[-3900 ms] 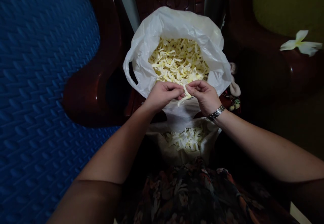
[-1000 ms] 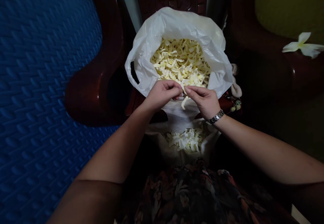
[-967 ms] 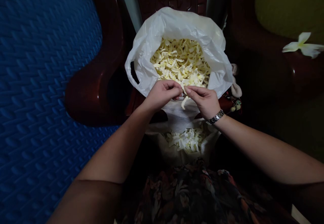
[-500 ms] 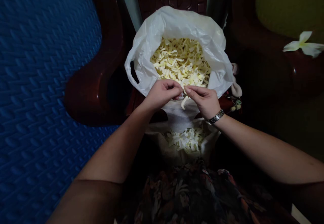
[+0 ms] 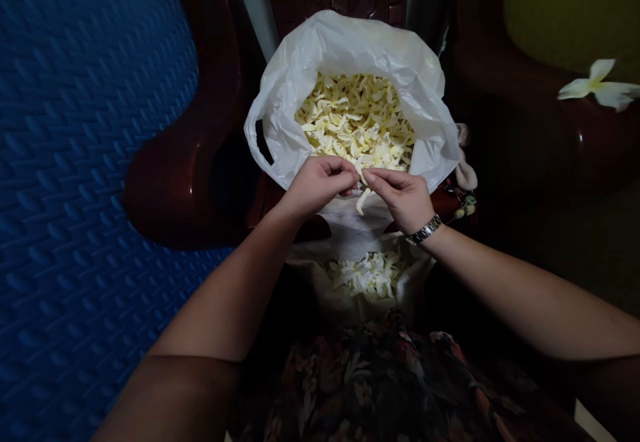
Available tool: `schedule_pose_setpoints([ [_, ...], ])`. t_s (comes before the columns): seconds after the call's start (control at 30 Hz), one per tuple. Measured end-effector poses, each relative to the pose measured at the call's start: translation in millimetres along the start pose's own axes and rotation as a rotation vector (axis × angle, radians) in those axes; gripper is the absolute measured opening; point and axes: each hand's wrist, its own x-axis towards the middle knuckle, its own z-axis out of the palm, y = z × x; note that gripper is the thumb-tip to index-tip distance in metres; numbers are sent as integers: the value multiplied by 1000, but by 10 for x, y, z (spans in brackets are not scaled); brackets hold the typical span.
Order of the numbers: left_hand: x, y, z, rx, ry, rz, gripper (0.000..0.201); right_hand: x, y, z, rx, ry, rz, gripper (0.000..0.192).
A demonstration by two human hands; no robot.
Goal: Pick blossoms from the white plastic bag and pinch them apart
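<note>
A pale flower (image 5: 363,203) with a long curled petal is between my two hands, over the near rim of a white plastic bag (image 5: 425,142). My left hand (image 5: 323,185) is closed, thumb pressed to the curled fingers at the flower's left side. From the other side my right hand (image 5: 404,197), with a metal-banded watch (image 5: 424,230) at the wrist, pinches it between thumb and forefinger. Many cream-yellow flowers (image 5: 355,115) fill the bag. Exactly where my left fingertips grip is partly hidden.
Below my hands a second pale bag (image 5: 313,275) holds whiter flowers (image 5: 367,274). Dark polished wooden armrests (image 5: 165,189) flank the bags. A single white flower (image 5: 597,85) rests at the right, and a blue textured surface (image 5: 75,195) spreads at the left.
Almost nothing differs: both hands keep the same pinching pose at the flower. The whole view has shifted very slightly.
</note>
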Motion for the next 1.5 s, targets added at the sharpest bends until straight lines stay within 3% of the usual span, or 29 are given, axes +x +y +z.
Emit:
schedule_pose_setpoints([
  [0.43,5,-13,-8,15,0,16,5,-4,-6,1,-18,-6,12,26],
  [0.93,-2,2,-21,66,-4,14,9,-5,7,-4,-57,-14,-78,25],
  [1.5,-17,42,-11,79,4,-10,7,-11,-14,-3,-19,-20,0,28],
])
